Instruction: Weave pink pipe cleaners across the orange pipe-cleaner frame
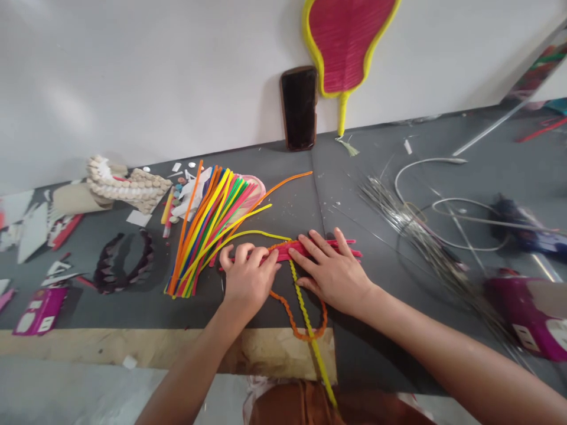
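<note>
A bundle of red pipe cleaners (pixel 283 254) lies crosswise on the dark table under both hands. My left hand (pixel 248 276) has its fingers curled and its thumb pressed in, gripping the left part of that bundle. Spread flat over the right part is my right hand (pixel 336 276), palm down, its fingers apart. A twisted yellow pipe cleaner strand (pixel 302 304) runs beneath the red bundle towards my lap. Beside it, an orange twisted strand (pixel 291 319) hangs in a loop below the hands. Loose multicoloured pipe cleaners (pixel 217 221) are fanned out left of my left hand.
A phone (pixel 299 109) and a red-and-yellow fan-shaped piece (pixel 343 50) lean on the wall. Thin metal wires (pixel 411 230) spread at right, near a purple box (pixel 531 321). At left lie a dark braided headband (pixel 108 265), another purple box (pixel 42 310) and scraps.
</note>
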The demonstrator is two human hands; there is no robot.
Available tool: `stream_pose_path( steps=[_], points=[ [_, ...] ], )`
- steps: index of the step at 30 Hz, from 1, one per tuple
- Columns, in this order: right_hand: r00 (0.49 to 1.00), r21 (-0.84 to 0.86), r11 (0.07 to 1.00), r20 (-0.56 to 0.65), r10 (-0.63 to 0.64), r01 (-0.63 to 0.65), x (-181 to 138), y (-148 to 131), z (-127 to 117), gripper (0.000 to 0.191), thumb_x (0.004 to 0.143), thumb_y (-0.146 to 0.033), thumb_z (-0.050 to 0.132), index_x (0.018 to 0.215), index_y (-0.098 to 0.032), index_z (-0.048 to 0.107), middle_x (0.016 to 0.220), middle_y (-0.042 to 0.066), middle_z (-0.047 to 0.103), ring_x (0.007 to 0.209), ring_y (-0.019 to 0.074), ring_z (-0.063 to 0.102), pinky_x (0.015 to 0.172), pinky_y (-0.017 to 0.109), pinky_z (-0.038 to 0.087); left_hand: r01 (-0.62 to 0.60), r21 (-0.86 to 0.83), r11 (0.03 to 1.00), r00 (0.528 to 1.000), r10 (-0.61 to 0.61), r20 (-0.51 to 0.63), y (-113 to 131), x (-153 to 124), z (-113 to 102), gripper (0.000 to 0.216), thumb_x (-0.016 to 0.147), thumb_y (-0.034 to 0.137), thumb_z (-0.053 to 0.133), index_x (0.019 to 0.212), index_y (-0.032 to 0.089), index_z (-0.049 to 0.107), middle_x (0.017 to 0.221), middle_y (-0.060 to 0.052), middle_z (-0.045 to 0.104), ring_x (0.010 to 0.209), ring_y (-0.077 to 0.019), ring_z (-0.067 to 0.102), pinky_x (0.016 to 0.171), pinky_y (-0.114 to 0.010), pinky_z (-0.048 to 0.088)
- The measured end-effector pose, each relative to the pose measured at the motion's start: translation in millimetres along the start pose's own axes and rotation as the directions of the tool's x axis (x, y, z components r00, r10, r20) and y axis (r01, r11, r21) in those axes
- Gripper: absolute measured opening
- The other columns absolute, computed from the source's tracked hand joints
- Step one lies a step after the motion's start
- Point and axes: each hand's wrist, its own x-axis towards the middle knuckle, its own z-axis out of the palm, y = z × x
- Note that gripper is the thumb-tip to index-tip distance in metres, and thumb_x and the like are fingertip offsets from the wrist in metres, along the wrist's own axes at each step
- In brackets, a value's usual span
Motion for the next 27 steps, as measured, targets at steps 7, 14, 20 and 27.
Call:
stream_pose_path(
  steps=[7, 14, 20, 27],
  points=[
    [1.000, -0.002, 1.000, 0.029, 0.004, -0.004, 0, -1, -3, 0.052, 0.092, -0.049, 0.052, 0.140, -0.029, 0.049, 0.149, 0.009, 0.044, 0.138, 0.0329, 0.037, 0.112, 0.065, 0.020, -0.036, 0.045, 0.998, 0.999, 0.036, 0.009, 5, -7, -8, 0.031, 0.092, 0.039, 0.053, 0.117, 0.025, 0.067, 0.119, -0.008, 0.069, 0.105, -0.0290, 0.055, 0.103, -0.058, 0.021],
    [1.000, -0.023, 1.000, 0.024, 0.001, 0.000, 0, -1, -2, 0.051, 0.092, -0.047, 0.053, 0.139, -0.028, 0.050, 0.149, 0.009, 0.044, 0.137, 0.0329, 0.038, 0.111, 0.065, 0.020, -0.154, -0.036, 0.987, 0.984, 0.157, 0.087, 17, -19, -10, 0.051, 0.095, 0.050, 0.041, 0.134, 0.019, 0.054, 0.137, -0.014, 0.057, 0.133, -0.0352, 0.043, 0.109, -0.070, -0.009],
    [0.999, -0.018, 1.000, 0.038, 0.000, 0.001, -1, -1, -3, 0.052, 0.092, -0.047, 0.053, 0.140, -0.028, 0.049, 0.149, 0.009, 0.044, 0.138, 0.0333, 0.037, 0.111, 0.065, 0.020, -0.128, -0.048, 0.991, 0.986, 0.132, 0.105, 16, -18, -6, 0.055, 0.094, 0.055, 0.041, 0.133, 0.019, 0.055, 0.137, -0.015, 0.057, 0.137, -0.0366, 0.039, 0.106, -0.073, -0.015],
    [0.999, -0.025, 1.000, 0.043, -0.002, 0.003, -1, -1, -4, 0.051, 0.092, -0.047, 0.052, 0.140, -0.028, 0.049, 0.150, 0.009, 0.044, 0.138, 0.0335, 0.038, 0.111, 0.065, 0.020, -0.107, -0.048, 0.993, 0.988, 0.112, 0.105, 19, -16, -5, 0.051, 0.095, 0.050, 0.043, 0.132, 0.018, 0.056, 0.138, -0.012, 0.056, 0.138, -0.0371, 0.036, 0.105, -0.074, -0.016]
  ],
)
